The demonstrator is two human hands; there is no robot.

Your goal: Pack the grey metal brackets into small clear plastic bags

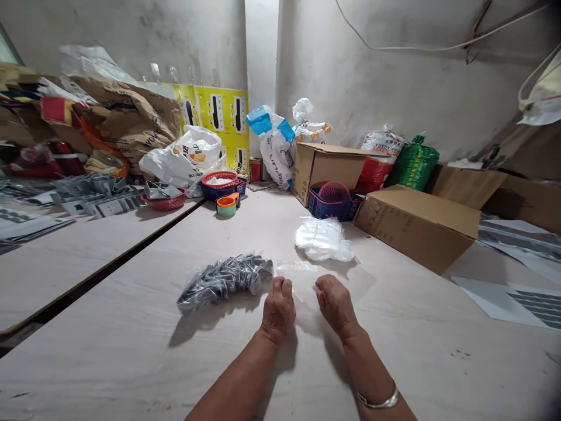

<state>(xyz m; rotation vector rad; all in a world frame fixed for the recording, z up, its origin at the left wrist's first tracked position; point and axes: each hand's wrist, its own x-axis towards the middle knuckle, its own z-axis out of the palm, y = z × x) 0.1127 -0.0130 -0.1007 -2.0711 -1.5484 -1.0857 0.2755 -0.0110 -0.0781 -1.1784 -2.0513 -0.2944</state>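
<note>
Plastic film (pixel 304 292) is pinched by left hand (pixel 279 310) and right hand (pixel 336 305).

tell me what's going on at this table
A person's left hand and right hand are closed on a piece of clear plastic held over the table. Left of the hands lies a row of grey pieces in clear wrapping. Just beyond the hands sits a pile of whitish plastic, with a box further to the right. Whether anything is inside the held plastic is hard to tell.
</note>
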